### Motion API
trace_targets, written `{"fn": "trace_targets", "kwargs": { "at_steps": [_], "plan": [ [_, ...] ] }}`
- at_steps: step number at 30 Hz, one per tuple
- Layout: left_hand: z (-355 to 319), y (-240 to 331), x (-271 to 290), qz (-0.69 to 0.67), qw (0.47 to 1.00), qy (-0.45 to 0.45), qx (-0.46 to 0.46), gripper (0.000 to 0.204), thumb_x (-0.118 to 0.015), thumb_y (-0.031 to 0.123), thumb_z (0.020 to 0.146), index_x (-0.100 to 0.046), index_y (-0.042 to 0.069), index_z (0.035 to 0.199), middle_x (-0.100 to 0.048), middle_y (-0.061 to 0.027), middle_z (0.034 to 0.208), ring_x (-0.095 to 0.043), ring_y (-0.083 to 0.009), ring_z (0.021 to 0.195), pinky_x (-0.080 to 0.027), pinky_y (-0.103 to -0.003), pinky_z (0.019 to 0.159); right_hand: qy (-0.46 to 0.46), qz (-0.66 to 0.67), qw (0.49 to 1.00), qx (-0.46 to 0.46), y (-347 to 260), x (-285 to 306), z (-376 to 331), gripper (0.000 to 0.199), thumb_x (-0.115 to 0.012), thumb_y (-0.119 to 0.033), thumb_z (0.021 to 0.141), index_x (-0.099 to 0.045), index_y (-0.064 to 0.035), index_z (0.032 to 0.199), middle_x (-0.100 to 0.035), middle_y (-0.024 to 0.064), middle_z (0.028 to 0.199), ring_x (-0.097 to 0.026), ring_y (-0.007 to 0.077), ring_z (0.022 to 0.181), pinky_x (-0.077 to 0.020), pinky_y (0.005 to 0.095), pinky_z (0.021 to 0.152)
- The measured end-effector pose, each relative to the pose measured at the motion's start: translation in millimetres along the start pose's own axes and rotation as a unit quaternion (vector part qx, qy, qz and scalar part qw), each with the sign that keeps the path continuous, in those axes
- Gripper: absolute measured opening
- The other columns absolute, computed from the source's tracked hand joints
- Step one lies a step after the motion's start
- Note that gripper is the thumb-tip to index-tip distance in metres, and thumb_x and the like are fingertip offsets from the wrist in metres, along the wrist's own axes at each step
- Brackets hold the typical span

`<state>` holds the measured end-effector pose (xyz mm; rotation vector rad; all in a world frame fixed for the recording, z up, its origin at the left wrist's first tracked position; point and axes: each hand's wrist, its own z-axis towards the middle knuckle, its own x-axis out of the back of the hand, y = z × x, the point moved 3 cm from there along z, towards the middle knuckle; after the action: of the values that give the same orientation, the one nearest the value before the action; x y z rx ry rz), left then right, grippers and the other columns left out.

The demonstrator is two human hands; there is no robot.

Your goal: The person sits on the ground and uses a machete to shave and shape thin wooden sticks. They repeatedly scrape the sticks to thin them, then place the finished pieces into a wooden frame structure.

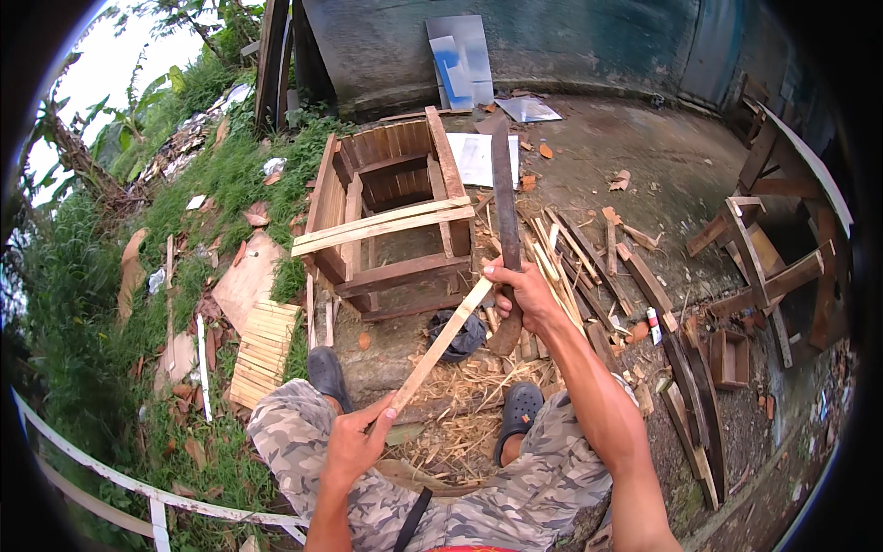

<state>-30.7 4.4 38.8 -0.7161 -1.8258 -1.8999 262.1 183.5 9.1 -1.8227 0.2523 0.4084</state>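
Brown ground (635, 156), perhaps concrete, teal wall (589, 46), wood strip (440, 352) in left hand (355, 443)

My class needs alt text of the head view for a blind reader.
A person's left hand holds a pale wooden strip; the right hand grips a long knife. Beyond sits an open wooden frame; shavings lie between the shoes.

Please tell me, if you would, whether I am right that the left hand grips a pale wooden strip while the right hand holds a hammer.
Not quite: the right hand holds a long-bladed machete, as the head view shows. The left hand does grip a pale wooden strip.
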Motion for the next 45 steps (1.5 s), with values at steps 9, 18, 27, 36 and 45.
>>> {"fn": "trace_targets", "kwargs": {
  "at_steps": [9,18,27,36,45],
  "plan": [
    [-13.9,-18.1,12.1,-0.088,0.992,0.052,0.076,0.031,-0.063,0.019,0.101,-0.069,0.001,0.125,-0.069,-0.0063,0.077,-0.064,-0.0109,0.066,-0.049,-0.027,0.06,0.117,-0.05,0.991,0.049,-1.8,2.8,0.8,0.025,-0.066,-0.027,0.099,-0.058,-0.0042,0.093,-0.057,0.0023,0.069,-0.049,0.0089,0.044,-0.0416,0.0253,0.038],
    [2.0,-3.1,-17.0,-0.223,0.963,0.109,0.109,0.036,-0.062,0.022,0.103,-0.065,0.001,0.133,-0.058,0.0036,0.071,-0.048,-0.0039,0.059,-0.042,-0.023,0.053,-0.133,0.061,0.989,0.025,64.7,-73.9,-55.3,0.042,-0.069,-0.021,0.098,-0.06,0.0037,0.13,-0.068,0.0183,0.128,-0.055,0.0086,0.048,-0.0472,0.0243,0.044],
    [15.5,3.3,-43.3,-0.19,0.97,0.125,0.081,0.035,-0.062,0.023,0.103,-0.066,0.005,0.132,-0.054,0.0005,0.064,-0.047,-0.0043,0.059,-0.043,-0.025,0.053,-0.121,0.039,0.991,-0.03,67.3,-83.7,-60.4,0.021,-0.074,-0.008,0.093,-0.065,-0.0004,0.109,-0.064,0.0041,0.078,-0.054,0.0096,0.049,-0.0447,0.0266,0.043],
    [14.7,-7.1,-33.9,-0.161,0.97,0.153,0.099,0.035,-0.062,0.023,0.102,-0.066,0.004,0.132,-0.056,0.0,0.064,-0.049,-0.005,0.058,-0.043,-0.026,0.052,-0.104,0.026,0.993,-0.051,52.2,-67.9,-50.9,0.016,-0.071,-0.004,0.091,-0.064,-0.0008,0.104,-0.062,0.0029,0.076,-0.051,0.0089,0.046,-0.0442,0.0267,0.042],
    [5.3,-2.7,-16.3,-0.057,0.99,0.126,0.038,0.03,-0.066,0.019,0.098,-0.071,0.001,0.121,-0.073,-0.0136,0.081,-0.067,-0.0145,0.066,-0.051,-0.029,0.062,0.019,-0.035,0.996,0.083,5.5,-30.1,-13.1,0.041,-0.065,-0.041,0.099,-0.059,-0.0022,0.111,-0.073,0.0189,0.104,-0.051,0.0103,0.045,-0.045,0.0263,0.041]
  ]
}}
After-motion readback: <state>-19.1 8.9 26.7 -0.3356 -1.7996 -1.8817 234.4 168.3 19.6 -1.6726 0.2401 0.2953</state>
